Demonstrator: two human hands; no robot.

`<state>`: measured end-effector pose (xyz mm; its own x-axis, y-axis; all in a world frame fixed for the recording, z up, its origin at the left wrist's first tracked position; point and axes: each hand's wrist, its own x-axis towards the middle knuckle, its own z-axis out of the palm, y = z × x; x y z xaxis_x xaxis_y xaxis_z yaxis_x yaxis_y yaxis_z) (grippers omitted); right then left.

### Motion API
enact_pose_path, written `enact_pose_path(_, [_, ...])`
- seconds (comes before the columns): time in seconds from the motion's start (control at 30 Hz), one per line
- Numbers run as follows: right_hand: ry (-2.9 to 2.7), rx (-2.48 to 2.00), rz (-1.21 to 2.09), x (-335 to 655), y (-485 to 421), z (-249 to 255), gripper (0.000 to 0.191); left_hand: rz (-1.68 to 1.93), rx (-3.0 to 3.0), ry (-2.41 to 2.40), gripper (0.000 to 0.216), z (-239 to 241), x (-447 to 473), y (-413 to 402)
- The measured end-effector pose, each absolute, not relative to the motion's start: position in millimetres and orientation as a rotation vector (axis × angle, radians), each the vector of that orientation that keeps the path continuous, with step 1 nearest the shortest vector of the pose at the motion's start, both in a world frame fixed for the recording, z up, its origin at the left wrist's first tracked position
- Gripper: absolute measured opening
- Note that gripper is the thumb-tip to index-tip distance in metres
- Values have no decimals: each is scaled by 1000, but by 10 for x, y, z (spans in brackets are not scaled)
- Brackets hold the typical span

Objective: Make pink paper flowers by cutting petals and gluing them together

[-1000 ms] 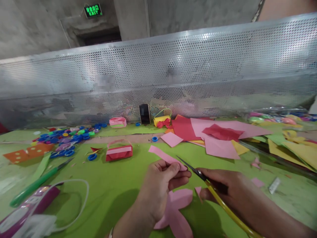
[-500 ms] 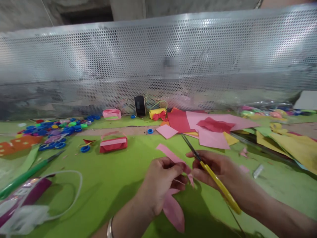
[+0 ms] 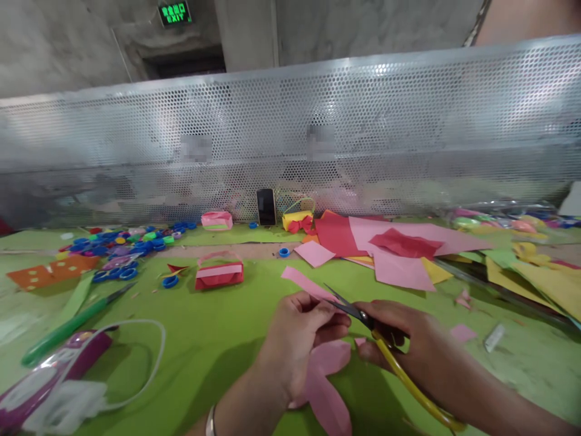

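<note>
My left hand (image 3: 299, 342) pinches a piece of pink paper (image 3: 324, 378); one strip of it sticks up past my fingers and petal-like lobes hang below. My right hand (image 3: 408, 345) grips yellow-handled scissors (image 3: 363, 318), whose slightly parted blades point left at the pink paper beside my left fingertips. Both hands hover just above the green table (image 3: 204, 339).
A red and pink paper basket (image 3: 218, 274) stands left of centre. Blue and coloured bottle caps (image 3: 122, 248) lie at the far left, green scissors (image 3: 68, 327) nearer. Red, pink and yellow sheets (image 3: 390, 248) pile up at the right. A phone (image 3: 265, 207) leans on the perforated metal screen.
The scissors swung from pointing up and away back to pointing left at the pink paper. The view tilted up again, and both hands sit a little lower in it.
</note>
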<state>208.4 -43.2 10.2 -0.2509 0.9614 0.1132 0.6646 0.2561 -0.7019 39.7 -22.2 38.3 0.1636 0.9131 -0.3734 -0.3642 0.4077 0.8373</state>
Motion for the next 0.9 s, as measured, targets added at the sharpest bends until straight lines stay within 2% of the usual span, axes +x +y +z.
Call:
enact_pose_path(0.3, [-1991,-1461,592,2078,-422,80,9,994,695,1032,23,376,379,-225])
enact_pose_path(0.9, [-2057,-1584,521,2120,-430,64,16,997,643,993,21,309,390,-211])
